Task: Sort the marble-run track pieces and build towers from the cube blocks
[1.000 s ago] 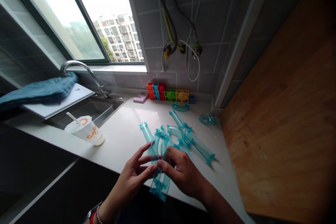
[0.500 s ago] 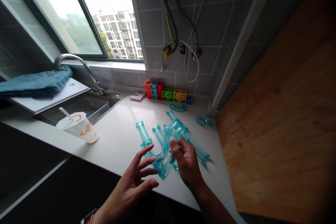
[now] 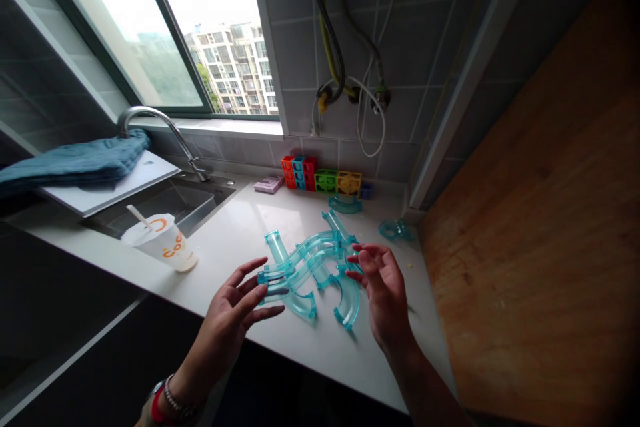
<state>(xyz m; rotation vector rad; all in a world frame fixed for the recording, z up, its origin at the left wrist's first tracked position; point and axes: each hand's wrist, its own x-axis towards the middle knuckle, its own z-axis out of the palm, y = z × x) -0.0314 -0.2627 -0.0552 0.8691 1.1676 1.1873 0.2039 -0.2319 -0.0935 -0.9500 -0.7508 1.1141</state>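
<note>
S-curve track, step: the translucent teal S-curve track (image 3: 303,272) is being handled between the left hand (image 3: 226,310) and the right hand (image 3: 386,290), apparently to adjust how it sits.
S-curve track, place: centre of the frame, over other teal pieces; whether it rests on them or is lifted clear, I cannot tell.
S-curve track, next move: shifting or turning it would call for a firm pinch at both ends, keeping the two side-by-side channels level.
S-curve track, axis: the long axis slants gently, from its lower end at centre left to its higher end right of centre, bending twice along the way.
Left fingers: spread, thumb and fingertips about the lower end; a firm grip cannot be told.
Right fingers: half curled, tips at the higher end; whether they press on it is unclear.
Curved track pieces: one (image 3: 304,307) below the S-curve, another (image 3: 351,300) to its right, bowing rightward.
Straight track piece: one (image 3: 276,247) leans up toward the upper left from behind the S-curve.
Countertop (image 3: 225,247): a paper cup with straw (image 3: 170,243) stands at the left, colored blocks (image 3: 327,181) line the wall above centre.
</note>
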